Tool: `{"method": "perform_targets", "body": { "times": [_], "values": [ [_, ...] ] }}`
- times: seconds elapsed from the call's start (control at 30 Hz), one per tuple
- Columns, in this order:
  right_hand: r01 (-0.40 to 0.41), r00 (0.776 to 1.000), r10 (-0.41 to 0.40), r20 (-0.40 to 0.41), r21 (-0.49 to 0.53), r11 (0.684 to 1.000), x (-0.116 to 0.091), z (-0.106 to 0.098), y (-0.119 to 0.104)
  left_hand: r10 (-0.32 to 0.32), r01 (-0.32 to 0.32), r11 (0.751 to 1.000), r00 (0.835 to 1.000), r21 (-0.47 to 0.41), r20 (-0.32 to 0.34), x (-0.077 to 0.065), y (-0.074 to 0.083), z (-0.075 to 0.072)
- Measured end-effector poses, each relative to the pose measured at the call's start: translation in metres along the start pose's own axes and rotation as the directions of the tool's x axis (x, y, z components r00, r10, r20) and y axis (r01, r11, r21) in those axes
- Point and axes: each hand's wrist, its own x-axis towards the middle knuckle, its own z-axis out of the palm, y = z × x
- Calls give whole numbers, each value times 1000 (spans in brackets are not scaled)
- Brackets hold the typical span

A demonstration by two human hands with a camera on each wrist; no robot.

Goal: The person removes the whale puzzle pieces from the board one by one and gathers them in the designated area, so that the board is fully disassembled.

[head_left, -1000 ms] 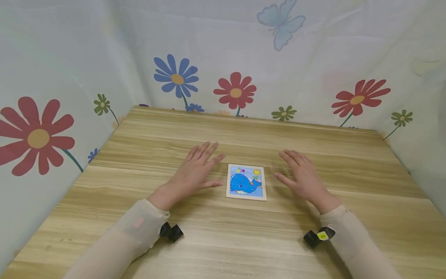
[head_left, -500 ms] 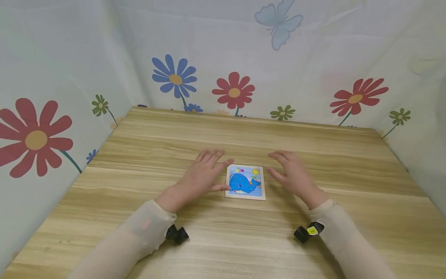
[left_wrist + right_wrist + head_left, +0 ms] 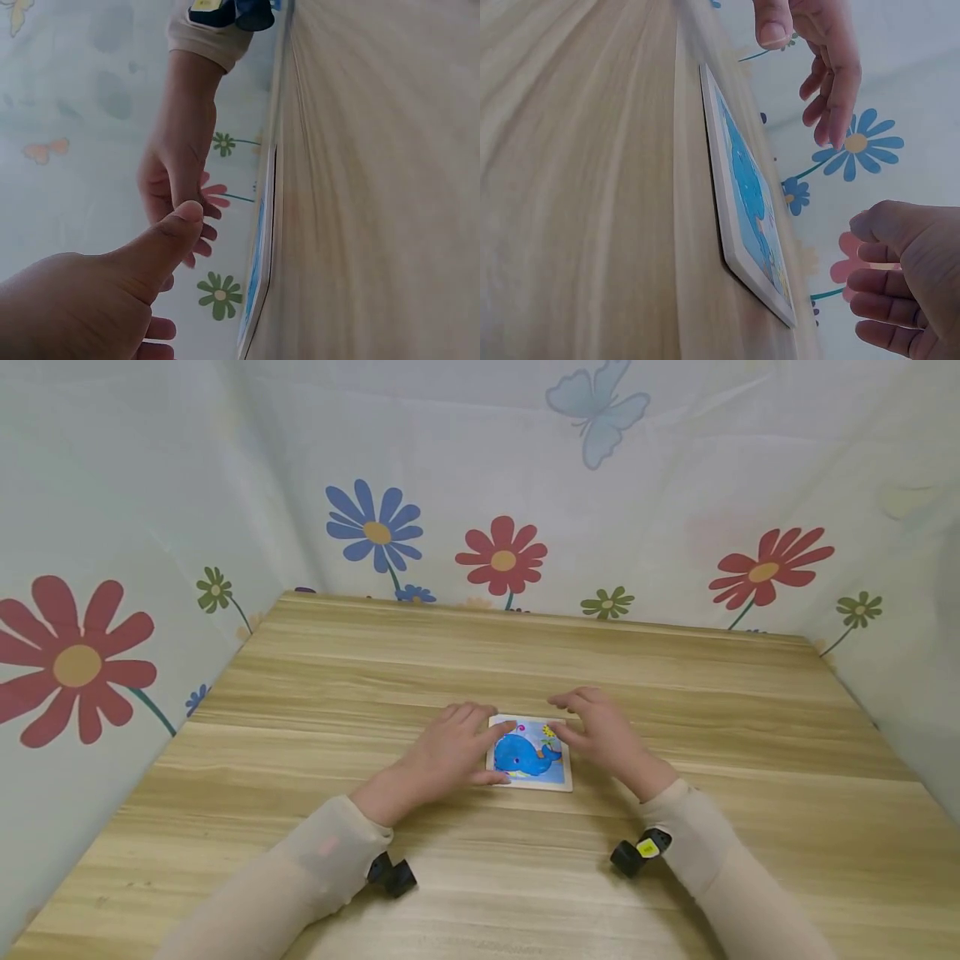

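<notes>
A small square puzzle board (image 3: 528,756) with a blue whale and a yellow sun lies flat on the table. In the head view my left hand (image 3: 442,752) overlaps its left edge, thumb and forefinger spread apart. My right hand (image 3: 607,739) hovers at its upper right corner, the thumb over the sun picture. Both wrist views show a gap between the hands and the board. In the right wrist view the board's pale rim (image 3: 724,187) rests on the wood, with my left hand (image 3: 825,60) above it. Neither hand grips anything.
The wood-grain table (image 3: 360,643) reaches back to a white curtain (image 3: 465,435) printed with flowers and a butterfly. Curtain also hangs along the left and right sides. A black wrist camera (image 3: 393,877) sits on the left sleeve, another (image 3: 630,857) on the right.
Both hands have moved inward from either side, until they overlap the puzzle board in the head view. The board has stayed in place.
</notes>
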Motion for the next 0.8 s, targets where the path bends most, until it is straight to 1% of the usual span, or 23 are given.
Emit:
{"method": "perform_targets", "body": {
  "times": [0.13,0.23,0.37,0.53,0.67,0.8],
  "values": [
    [15,1000,-15,16,8,1000,4,5,-3,-2,2,1000,999,7,39,1,5,1],
    [29,999,-29,24,5,1000,7,8,-6,12,-14,999,999,34,48,0,8,3],
    [42,998,-41,42,-10,999,11,12,-9,44,-46,997,998,59,37,-1,10,6],
    [43,997,-42,67,-9,999,14,17,-12,80,-81,995,996,52,25,-3,14,11],
    [49,996,-48,75,-5,999,17,19,-15,111,-110,991,994,71,-14,-4,16,15],
    [49,995,-48,87,-5,999,19,20,-18,129,-126,989,991,82,-39,-5,18,20]
  ]
}}
